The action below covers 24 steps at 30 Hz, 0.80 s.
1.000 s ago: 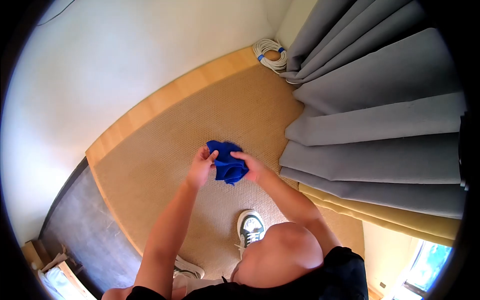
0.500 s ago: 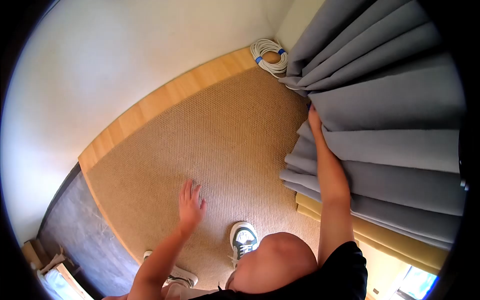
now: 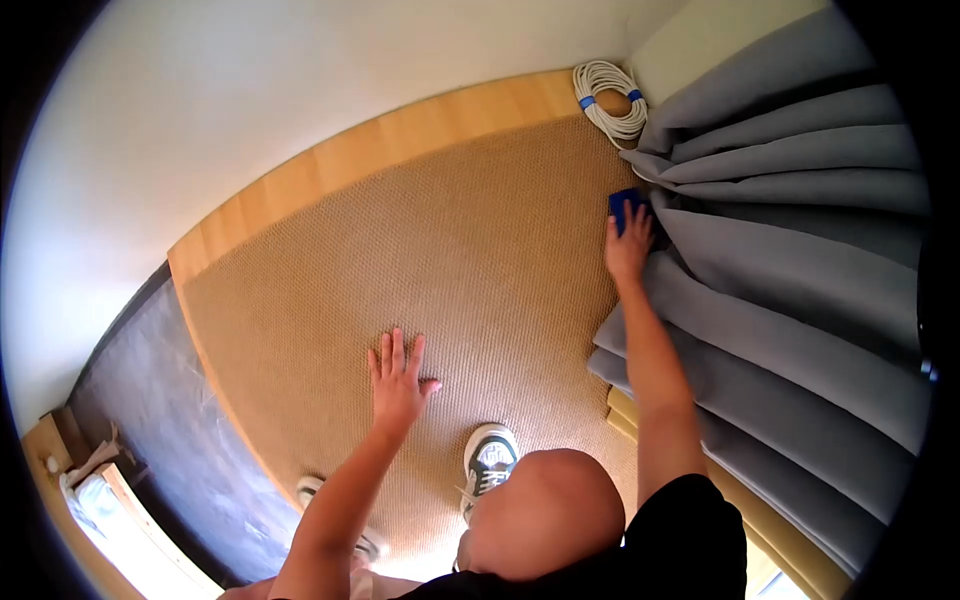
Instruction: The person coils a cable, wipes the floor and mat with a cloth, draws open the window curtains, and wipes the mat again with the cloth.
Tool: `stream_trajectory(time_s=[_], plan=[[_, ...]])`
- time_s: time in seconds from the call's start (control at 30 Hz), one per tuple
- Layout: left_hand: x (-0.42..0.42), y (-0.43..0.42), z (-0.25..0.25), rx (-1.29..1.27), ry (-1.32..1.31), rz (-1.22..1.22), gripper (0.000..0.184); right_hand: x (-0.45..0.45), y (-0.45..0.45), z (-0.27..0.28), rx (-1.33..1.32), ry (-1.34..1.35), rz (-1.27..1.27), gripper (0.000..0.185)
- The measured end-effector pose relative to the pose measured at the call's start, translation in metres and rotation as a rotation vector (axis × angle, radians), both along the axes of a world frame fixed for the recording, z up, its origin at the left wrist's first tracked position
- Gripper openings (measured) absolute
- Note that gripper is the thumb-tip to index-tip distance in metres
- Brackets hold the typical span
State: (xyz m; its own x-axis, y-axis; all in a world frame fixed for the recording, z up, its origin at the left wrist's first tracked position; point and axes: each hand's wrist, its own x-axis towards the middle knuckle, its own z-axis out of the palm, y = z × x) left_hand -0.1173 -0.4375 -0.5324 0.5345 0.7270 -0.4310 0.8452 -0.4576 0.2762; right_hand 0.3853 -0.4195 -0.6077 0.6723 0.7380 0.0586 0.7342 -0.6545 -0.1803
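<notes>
1. Cloth (image 3: 622, 203), dark blue, lies on the tan carpet (image 3: 450, 250) just beside the grey curtain (image 3: 800, 260), partly covered by our fingers.
2. Our right hand (image 3: 628, 250) rests on it palm down, fingers extended and spread across the fabric rather than curled around it.
3. Our left hand (image 3: 400, 392) is open and holds nothing, its fingers fanned and its thumb out to the side; we cannot tell whether it touches the carpet below.
4. Beyond the cloth, we see a coil of white cable (image 3: 584, 85), bound with blue ties, in the corner near the curtain's edge.
5. A pale wooden strip (image 3: 380, 135) runs between the carpet and the white wall (image 3: 300, 80).
6. One of our shoes (image 3: 492, 458), dark with white laces, stands on the carpet between our forearms.
</notes>
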Motion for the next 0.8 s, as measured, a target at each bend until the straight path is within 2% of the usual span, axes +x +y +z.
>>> stream_trajectory(time_s=[0.03, 0.2, 0.27, 0.3, 0.37, 0.4, 0.47, 0.53, 0.57, 0.6, 0.67, 0.7, 0.8], plan=[[0.000, -0.004, 0.000, 0.002, 0.021, -0.001, 0.097, -0.033, 0.003, 0.003, 0.009, 0.000, -0.002, 0.061], [-0.006, -0.003, -0.010, 0.056, -0.027, -0.014, 0.099, -0.208, 0.015, 0.014, -0.065, 0.017, 0.309, 0.064], [-0.008, -0.004, -0.011, 0.067, -0.040, -0.015, 0.101, -0.269, 0.018, 0.009, 0.014, 0.133, 0.409, 0.060], [-0.008, -0.004, -0.013, 0.072, -0.043, -0.016, 0.101, -0.284, 0.021, 0.011, 0.018, 0.129, 0.408, 0.060], [-0.011, -0.011, -0.010, 0.118, -0.050, -0.035, 0.100, -0.306, 0.014, 0.030, 0.177, 0.344, 0.607, 0.055], [-0.014, -0.013, -0.010, 0.121, -0.051, -0.041, 0.100, -0.300, 0.014, 0.043, 0.181, 0.342, 0.602, 0.055], [-0.020, -0.014, -0.008, 0.118, -0.125, -0.014, 0.094, -0.262, 0.020, 0.067, 0.026, 1.157, -0.022, 0.046], [-0.028, -0.016, -0.005, 0.099, -0.111, -0.014, 0.094, -0.214, 0.006, 0.026, 0.848, 1.674, -0.321, 0.042], [-0.033, -0.017, -0.004, 0.075, -0.096, -0.016, 0.095, -0.189, -0.003, 0.060, 0.971, 1.890, -0.546, 0.043], [-0.037, -0.018, -0.004, 0.076, -0.093, -0.014, 0.095, -0.159, -0.012, 0.071, 1.044, 1.823, -0.597, 0.048], [-0.045, -0.022, -0.008, 0.081, -0.055, -0.046, 0.095, -0.111, -0.024, 0.095, 1.128, 1.605, -0.490, 0.059], [-0.050, -0.025, -0.011, 0.078, -0.046, -0.035, 0.095, -0.086, -0.031, 0.083, 1.017, 1.280, -0.464, 0.060], [-0.061, -0.028, -0.016, 0.077, -0.048, -0.091, 0.094, -0.046, -0.040, 0.036, 0.459, 0.421, -0.059, 0.065]])
